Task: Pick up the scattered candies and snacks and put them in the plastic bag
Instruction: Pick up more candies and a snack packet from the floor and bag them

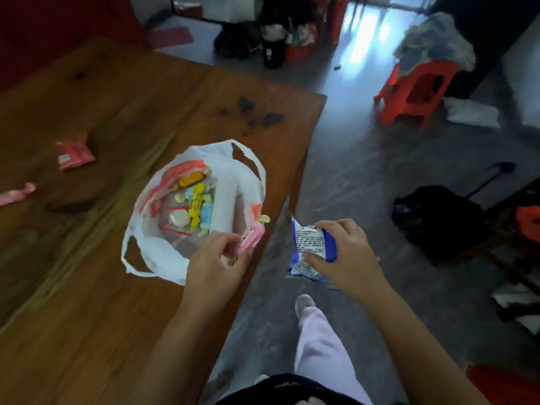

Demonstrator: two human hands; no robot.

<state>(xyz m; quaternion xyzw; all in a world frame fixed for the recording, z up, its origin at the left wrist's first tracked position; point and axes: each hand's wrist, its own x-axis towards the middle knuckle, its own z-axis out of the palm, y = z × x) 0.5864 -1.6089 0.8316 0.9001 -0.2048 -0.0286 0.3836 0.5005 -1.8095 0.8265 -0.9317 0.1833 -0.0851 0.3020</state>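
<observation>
A white plastic bag lies open on the wooden table, near its right edge. Inside it are several wrapped candies in yellow, blue and orange, plus a pale round sweet. My left hand is at the bag's near right rim, shut on a pink wrapped candy. My right hand hovers over the floor, right of the table, gripping a blue and white snack packet. A red snack packet and a pink candy lie on the table at the far left.
Dark stains mark the table's far right corner. On the grey floor stand a red plastic stool piled with cloth, a black bag and clutter at the back. My leg in light trousers is below.
</observation>
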